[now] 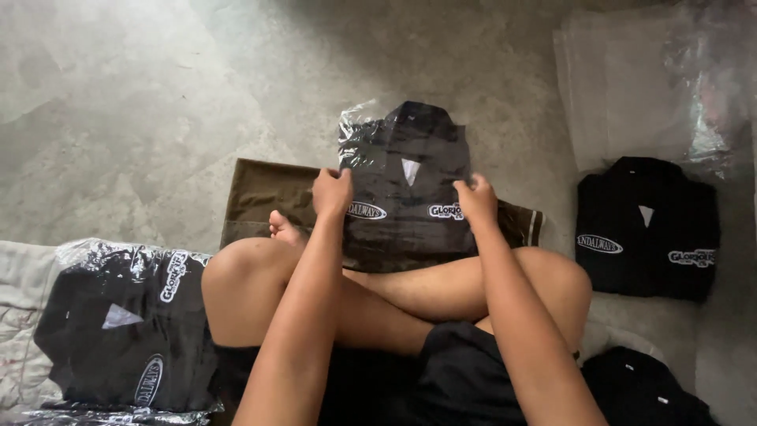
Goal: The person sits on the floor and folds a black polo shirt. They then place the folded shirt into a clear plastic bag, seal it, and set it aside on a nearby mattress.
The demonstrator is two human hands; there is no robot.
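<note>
Folded black shirt (410,189) in a clear plastic sleeve (356,134), lying on an olive-brown cloth (260,197) on the concrete floor (142,102), at 12 o'clock from the seated person's crossed legs; long axis runs 12 to 6, collar end at 12, hem end toward the knees; the sleeve's loose end sticks up crinkled at the 11 o'clock corner.

Left hand (332,193) on the shirt's 9 o'clock edge, right hand (475,199) on its 3 o'clock edge; both level with the printed band across the chest, so the package lies straight between them; neither hand is clearly nearer. Each grip looks curled and pinching the plastic at its edge, fingers closed rather than spread; the fingertips are partly hidden, so how deep the hold goes cannot be told.

Outward: bagged black shirts (126,331) stacked at 8 o'clock, on pale fabric; unbagged folded black shirt (646,229) at 3 o'clock; pile of empty clear bags (631,87) at 2 o'clock; another dark garment (639,390) at 5 o'clock.
</note>
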